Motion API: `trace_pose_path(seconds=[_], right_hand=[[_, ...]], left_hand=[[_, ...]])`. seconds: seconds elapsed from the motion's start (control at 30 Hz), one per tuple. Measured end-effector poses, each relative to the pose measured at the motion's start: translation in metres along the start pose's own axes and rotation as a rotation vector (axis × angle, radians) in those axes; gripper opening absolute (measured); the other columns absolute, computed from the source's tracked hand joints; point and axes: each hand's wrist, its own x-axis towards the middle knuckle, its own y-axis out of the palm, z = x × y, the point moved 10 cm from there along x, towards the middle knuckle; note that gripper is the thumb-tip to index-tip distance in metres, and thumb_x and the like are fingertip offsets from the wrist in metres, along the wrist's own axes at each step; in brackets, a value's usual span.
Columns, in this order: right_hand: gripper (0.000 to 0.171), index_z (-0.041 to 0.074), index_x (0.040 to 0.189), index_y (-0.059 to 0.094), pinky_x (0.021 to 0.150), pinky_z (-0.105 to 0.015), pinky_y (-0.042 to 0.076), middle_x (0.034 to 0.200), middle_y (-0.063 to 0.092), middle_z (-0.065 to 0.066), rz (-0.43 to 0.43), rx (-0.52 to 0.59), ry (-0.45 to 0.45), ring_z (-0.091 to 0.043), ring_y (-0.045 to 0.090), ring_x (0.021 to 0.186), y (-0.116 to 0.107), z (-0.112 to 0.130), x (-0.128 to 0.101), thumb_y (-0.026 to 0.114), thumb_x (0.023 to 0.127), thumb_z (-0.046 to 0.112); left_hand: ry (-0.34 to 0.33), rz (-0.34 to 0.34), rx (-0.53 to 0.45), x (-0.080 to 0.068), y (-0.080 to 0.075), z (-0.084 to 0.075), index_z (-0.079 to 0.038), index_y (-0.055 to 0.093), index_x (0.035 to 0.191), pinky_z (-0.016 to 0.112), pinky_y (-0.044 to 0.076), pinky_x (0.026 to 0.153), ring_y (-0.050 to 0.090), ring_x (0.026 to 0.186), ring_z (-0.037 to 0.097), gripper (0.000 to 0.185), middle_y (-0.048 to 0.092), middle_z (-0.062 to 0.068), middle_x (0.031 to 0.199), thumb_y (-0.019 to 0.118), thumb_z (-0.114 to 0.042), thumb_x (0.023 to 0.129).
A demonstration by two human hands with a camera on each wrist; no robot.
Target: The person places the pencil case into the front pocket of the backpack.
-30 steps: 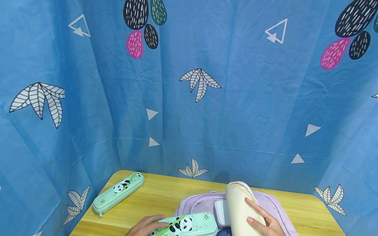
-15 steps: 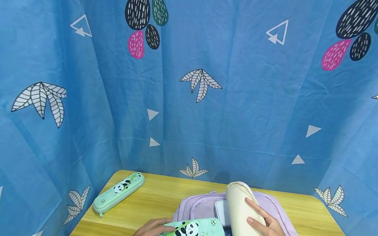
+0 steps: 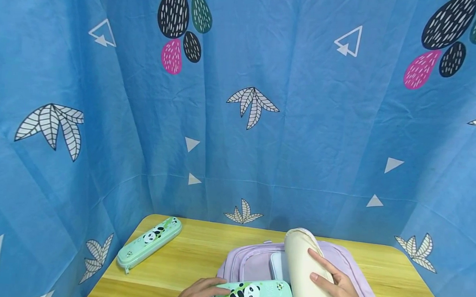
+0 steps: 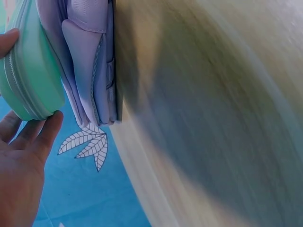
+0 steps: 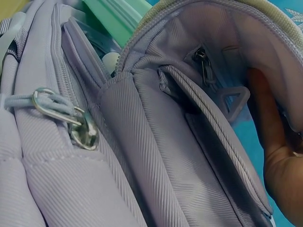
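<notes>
The left hand (image 3: pixel 199 293) grips a mint-green panda pencil case (image 3: pixel 251 294) at the near edge of the head view, fingers curled over its left end; in the left wrist view the fingertips (image 4: pixel 47 130) wrap round the case's zipped rim (image 4: pixel 26 80) with the thumb on the other side, so the case sits across the palm, its long body running out to the right of the hold; the case's right end lies over the open mouth of a lilac backpack (image 3: pixel 253 260), which lies flat on the wooden table (image 3: pixel 201 249), and just beside the cream flap.

The right hand (image 3: pixel 335 288) holds the backpack's cream-coloured flap (image 3: pixel 302 266), fingers bent over its outer right face, with the flap standing up and tilted towards the far side; in the right wrist view the hand (image 5: pixel 279 156) shows at the right edge behind the flap's lilac lining (image 5: pixel 227 61), fingers inside the fold; a metal zipper pull (image 5: pixel 80 127) hangs on the backpack's left seam, and a strip of the green case (image 5: pixel 118 19) shows beyond the opening; a pale rounded box (image 3: pixel 277 265) sits inside the backpack, touching the flap's left side.

A second panda pencil case (image 3: pixel 149 242) lies on the far left of the table, well apart from both hands; a blue patterned cloth (image 3: pixel 239 122) hangs behind and at the sides.
</notes>
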Motion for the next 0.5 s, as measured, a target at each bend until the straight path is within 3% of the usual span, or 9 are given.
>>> trace_pose_path(seconds=[0.27,0.5], right_hand=[[0.067,0.019,0.17,0.04,0.095,-0.018,0.055,0.18,0.02,-0.01,-0.003,-0.02,0.02,0.03,0.043,0.116,0.0001,-0.0015,0.0024,0.066,0.109,0.028],[0.067,0.017,0.171,0.038,0.097,-0.016,0.055,0.18,0.019,-0.014,-0.015,-0.029,-0.019,0.029,0.044,0.119,0.003,0.0019,0.0025,0.064,0.11,0.024]], left_hand=[[0.04,-0.036,0.012,-0.0005,0.0023,-0.0016,-0.033,0.063,0.152,0.035,0.057,0.107,0.059,0.139,0.019,0.048,0.061,0.007,0.157,0.074,-0.034,0.105],[0.014,-0.032,-0.054,0.0016,0.0096,0.0,-0.034,0.063,0.152,0.035,0.055,0.11,0.057,0.142,0.017,0.047,0.058,0.012,0.16,0.073,-0.034,0.106]])
